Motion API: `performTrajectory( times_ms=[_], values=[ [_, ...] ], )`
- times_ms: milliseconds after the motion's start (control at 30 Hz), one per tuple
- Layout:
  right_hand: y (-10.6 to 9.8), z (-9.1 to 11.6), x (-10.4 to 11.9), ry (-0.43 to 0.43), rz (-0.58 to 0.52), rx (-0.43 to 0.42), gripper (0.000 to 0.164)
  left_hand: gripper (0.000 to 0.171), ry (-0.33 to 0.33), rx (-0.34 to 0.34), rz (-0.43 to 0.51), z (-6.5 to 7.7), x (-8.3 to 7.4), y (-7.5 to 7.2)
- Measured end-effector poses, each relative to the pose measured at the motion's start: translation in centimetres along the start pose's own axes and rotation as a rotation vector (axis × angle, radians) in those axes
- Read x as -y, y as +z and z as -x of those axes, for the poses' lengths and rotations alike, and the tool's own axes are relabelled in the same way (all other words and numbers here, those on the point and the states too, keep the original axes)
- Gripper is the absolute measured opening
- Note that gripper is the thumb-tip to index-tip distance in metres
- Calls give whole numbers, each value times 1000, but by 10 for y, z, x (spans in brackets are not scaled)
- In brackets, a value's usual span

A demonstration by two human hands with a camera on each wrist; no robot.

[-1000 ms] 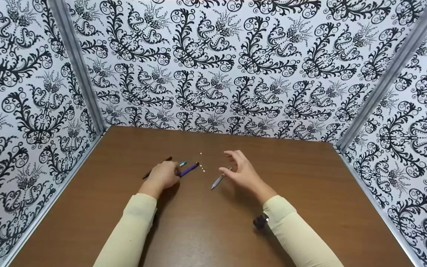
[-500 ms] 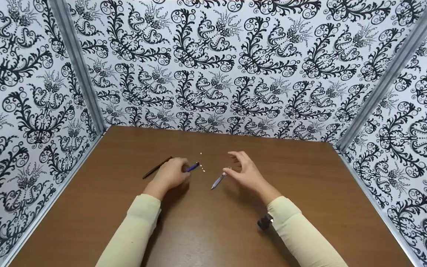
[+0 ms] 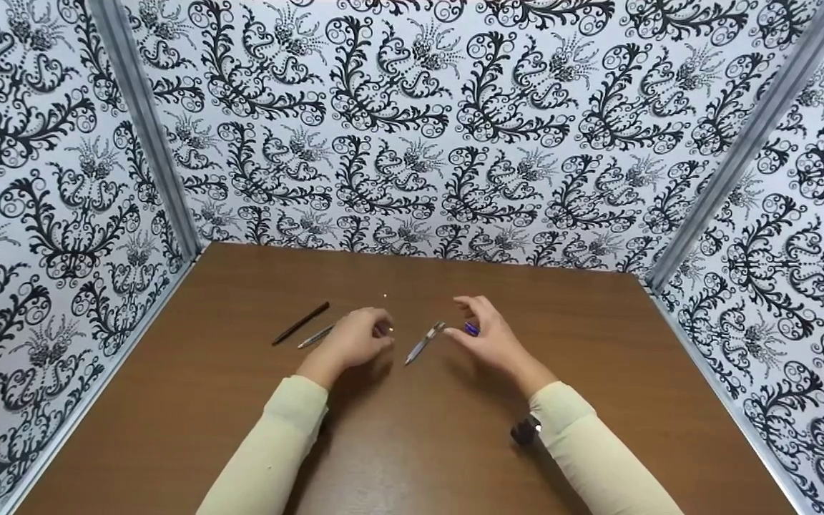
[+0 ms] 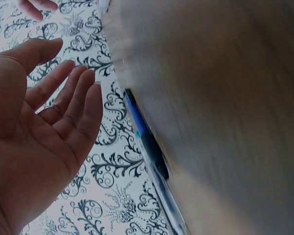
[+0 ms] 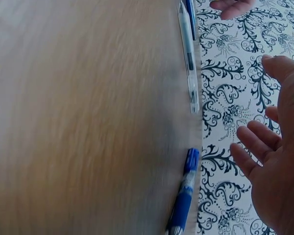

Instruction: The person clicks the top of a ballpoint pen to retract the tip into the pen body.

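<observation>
My left hand (image 3: 358, 336) hovers over the table with loosely bent fingers and an empty palm. It partly hides a clear pen (image 3: 316, 336) in the head view. In the left wrist view, a blue pen with a black grip (image 4: 138, 117) lies alongside that clear pen. A black pen (image 3: 301, 323) rests farther left. To the right, my right hand (image 3: 494, 340) is held with fingers spread and nothing in it. A clear grey pen (image 3: 423, 345) lies near its thumb. Mostly behind this hand is a blue pen (image 5: 183, 196), whose end shows in the head view.
The brown wooden table (image 3: 412, 443) is enclosed by patterned black-and-white walls (image 3: 412, 129) with grey corner posts. A dark device (image 3: 525, 430) sits at the right wrist. Small light spots shine on the tabletop between the hands.
Both hands have shifted to the right. My left hand uncovers a clear pen and now hides the blue pen from the head view; another blue pen's end has appeared beside my right hand.
</observation>
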State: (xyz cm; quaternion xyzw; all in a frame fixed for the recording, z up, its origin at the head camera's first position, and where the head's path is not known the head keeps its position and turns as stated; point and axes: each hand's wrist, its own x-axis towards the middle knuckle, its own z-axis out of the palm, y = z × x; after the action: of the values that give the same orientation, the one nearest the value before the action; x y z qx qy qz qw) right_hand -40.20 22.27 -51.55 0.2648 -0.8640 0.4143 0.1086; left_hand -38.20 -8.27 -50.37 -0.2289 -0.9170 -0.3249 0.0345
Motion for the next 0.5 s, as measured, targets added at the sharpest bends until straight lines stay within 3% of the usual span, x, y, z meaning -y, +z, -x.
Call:
performTrajectory(
  times_ms=[267, 500],
  values=[
    [-7, 6, -7, -8, -4, -7, 61, 30, 0, 39, 50, -5, -11, 9],
    [-9, 9, -5, -6, -8, -20, 61, 28, 21, 26, 64, -7, -17, 15]
  ],
)
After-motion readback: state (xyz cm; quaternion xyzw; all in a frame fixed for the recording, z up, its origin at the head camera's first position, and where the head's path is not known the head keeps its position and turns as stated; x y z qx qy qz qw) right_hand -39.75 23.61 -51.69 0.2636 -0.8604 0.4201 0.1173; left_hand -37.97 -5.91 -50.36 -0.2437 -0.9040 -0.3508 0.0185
